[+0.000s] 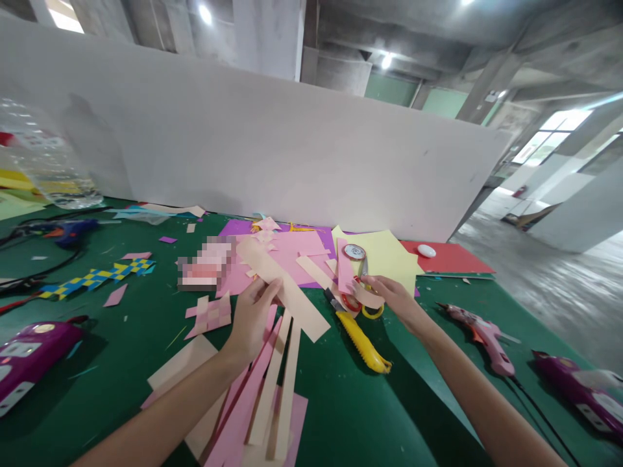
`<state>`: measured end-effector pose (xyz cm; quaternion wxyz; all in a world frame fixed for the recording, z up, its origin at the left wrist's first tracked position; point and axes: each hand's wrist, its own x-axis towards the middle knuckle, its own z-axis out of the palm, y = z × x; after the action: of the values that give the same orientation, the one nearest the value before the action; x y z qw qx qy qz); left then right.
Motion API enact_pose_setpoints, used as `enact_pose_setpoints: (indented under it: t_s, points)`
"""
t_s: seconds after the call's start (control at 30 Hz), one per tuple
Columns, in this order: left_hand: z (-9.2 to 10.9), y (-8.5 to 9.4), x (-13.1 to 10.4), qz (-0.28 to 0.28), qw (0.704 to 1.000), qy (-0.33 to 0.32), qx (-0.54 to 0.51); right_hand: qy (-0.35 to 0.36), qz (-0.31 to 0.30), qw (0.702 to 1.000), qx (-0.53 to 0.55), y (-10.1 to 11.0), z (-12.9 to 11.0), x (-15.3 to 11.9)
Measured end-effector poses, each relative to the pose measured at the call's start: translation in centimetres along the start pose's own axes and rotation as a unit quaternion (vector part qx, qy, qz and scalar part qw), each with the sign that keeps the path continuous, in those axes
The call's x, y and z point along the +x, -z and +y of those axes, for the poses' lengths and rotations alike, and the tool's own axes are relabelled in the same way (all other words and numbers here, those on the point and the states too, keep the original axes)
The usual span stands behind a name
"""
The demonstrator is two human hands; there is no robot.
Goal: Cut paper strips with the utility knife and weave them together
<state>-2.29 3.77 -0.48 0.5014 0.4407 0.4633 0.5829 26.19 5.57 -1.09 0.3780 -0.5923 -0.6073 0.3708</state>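
Note:
My left hand (256, 318) pinches a wide beige paper strip (292, 295), which slants across the middle of the view. Below that hand lie several narrow pink and beige paper strips (272, 383). My right hand (392, 298) has its fingers drawn together beside the scissors (364, 267) and a curled beige paper piece (368, 297); which of these it grips I cannot tell. Close by are a roll of tape (354, 251) and a yellow-handled utility knife (363, 340). A woven pink and beige paper piece (211, 314) rests left of my left hand.
Pink sheets (304, 250) and a yellow sheet (389, 250) lie before a white partition (292, 149). At right are a pink glue gun (481, 334) and a purple device (579, 392); another purple device (39, 357), a blue glue gun (73, 230) and a bottle (53, 155) stand left.

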Motion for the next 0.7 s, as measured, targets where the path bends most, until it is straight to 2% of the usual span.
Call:
enact_pose_setpoints:
  t_s: [0.13,0.2,0.27,0.4,0.57,0.7]
  points:
    - [-0.1,0.0,0.0,-0.013,1.000,0.008,0.003,0.041,0.033,0.996,-0.067,0.1,-0.4,-1.3]
    - [-0.1,0.0,-0.1,-0.023,1.000,0.013,0.007,0.058,0.018,0.993,-0.097,-0.3,-0.3,-2.3]
    - [0.0,-0.1,-0.2,-0.035,0.999,0.022,0.014,0.089,-0.002,0.979,-0.184,-0.9,0.3,-3.1]
    - [0.1,-0.2,-0.3,-0.044,0.998,0.031,0.025,0.123,-0.009,0.954,-0.272,-2.1,2.1,-3.3]
    - [0.1,-0.2,-0.2,-0.045,0.998,0.029,0.026,0.128,-0.030,0.945,-0.299,-2.7,2.6,-2.1]
    - [0.3,-0.3,-0.4,-0.077,0.995,0.038,0.042,0.176,0.012,0.942,-0.285,-3.1,0.6,-2.1]
